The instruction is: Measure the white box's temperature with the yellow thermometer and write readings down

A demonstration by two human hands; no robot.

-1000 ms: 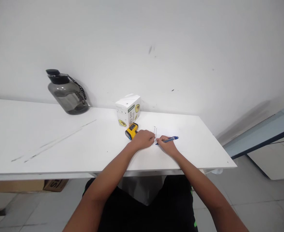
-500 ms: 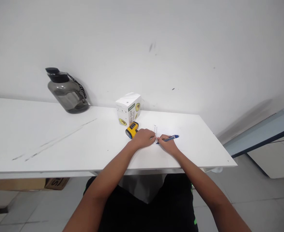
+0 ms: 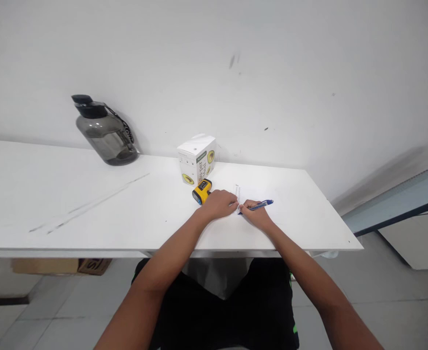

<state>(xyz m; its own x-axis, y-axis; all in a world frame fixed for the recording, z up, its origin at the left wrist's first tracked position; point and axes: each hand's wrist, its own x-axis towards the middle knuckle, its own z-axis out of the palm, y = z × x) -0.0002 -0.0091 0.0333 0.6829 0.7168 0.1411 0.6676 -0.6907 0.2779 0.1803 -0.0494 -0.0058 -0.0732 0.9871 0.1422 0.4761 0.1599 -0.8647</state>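
Note:
My right hand (image 3: 255,213) is closed round a blue pen (image 3: 263,204), whose tip points down to the left at the table. Beneath and between my hands lies a narrow white paper slip (image 3: 238,191) with small print; its near part is covered by fingers. My left hand (image 3: 222,203) presses on the slip's left edge, fingers bent and held together, close to the pen tip. Just left of that hand lies a yellow and black handheld device (image 3: 202,191), partly hidden by it. Behind the device stands a white box (image 3: 197,158) with avocado pictures and "Super Meal" lettering.
A grey see-through bottle (image 3: 106,133) with a black cap stands at the back left of the white table (image 3: 126,214), near the wall. A cardboard box (image 3: 61,266) is on the floor below. At the right is a grey-blue panel (image 3: 396,199) beyond the table's end.
The view has shifted slightly, so everything on the table appears a little higher and further right. Both hands keep their place at the slip, with the pen still in my right hand.

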